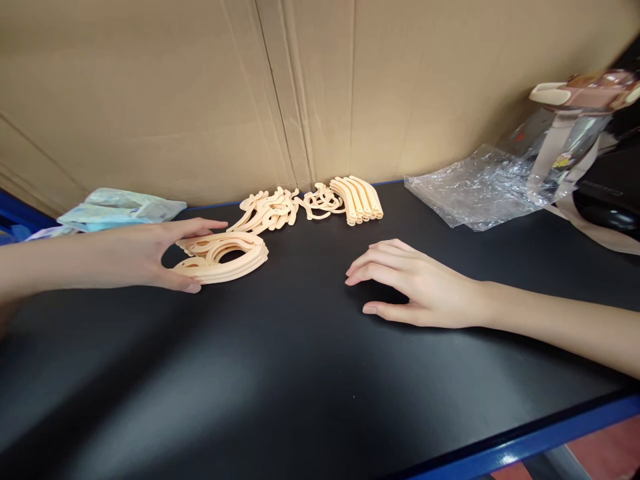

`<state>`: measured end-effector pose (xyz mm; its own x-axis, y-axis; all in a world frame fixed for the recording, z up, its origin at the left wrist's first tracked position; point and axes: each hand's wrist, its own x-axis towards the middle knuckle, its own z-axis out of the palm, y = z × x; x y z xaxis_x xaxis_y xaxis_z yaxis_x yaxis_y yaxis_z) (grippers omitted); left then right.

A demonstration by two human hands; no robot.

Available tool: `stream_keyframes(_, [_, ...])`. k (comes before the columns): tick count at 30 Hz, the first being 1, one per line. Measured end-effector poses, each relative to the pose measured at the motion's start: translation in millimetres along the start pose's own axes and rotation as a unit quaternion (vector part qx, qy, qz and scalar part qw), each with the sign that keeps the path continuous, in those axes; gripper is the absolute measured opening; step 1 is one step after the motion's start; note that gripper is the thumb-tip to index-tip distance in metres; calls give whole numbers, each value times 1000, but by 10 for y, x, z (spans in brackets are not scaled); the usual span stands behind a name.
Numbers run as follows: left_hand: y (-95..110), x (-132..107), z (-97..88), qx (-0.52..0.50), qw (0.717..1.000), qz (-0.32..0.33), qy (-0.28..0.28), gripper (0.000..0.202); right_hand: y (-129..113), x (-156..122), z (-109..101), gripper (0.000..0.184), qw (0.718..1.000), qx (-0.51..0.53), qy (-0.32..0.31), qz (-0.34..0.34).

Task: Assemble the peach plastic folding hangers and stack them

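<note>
My left hand [150,257] reaches in from the left and grips a stack of peach-coloured plastic ring-shaped parts [225,255] lying on the black table [300,387], thumb at the near side, fingers along the far side. My right hand [415,283] rests on the table to the right of the stack, fingers apart and lightly curved, holding nothing. Behind the stack lie more peach parts: a loose heap of curved pieces [267,208], a small tangle [323,199] and a neat row of curved bars [359,199].
A cardboard wall [320,87] stands along the table's back. A bluish packet [117,207] lies at the back left. Crumpled clear plastic bag [475,187] and a clear bottle with a pink lid [575,120] sit at the back right. The table's blue edge [525,443] runs near me.
</note>
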<state>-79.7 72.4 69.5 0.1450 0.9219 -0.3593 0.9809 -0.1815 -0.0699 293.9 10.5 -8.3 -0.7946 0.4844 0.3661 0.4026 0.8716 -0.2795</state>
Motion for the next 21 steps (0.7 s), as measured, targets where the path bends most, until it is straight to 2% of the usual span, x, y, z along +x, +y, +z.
stream_keyframes(5, [2, -4, 1, -3, 1000, 3, -3, 108, -2, -4, 1, 27, 1000, 1, 0, 0])
stream_keyframes(11, [111, -35, -28, -29, 999, -14, 6, 108, -13, -18, -3, 27, 1000, 0, -4, 2])
stream_keyframes(16, [109, -91, -12, -49, 998, 23, 31, 90, -2, -10, 9, 27, 1000, -1, 1, 1])
stream_keyframes(21, [106, -100, 22, -47, 997, 32, 51, 85, 1, -8, 14, 27, 1000, -1, 1, -1])
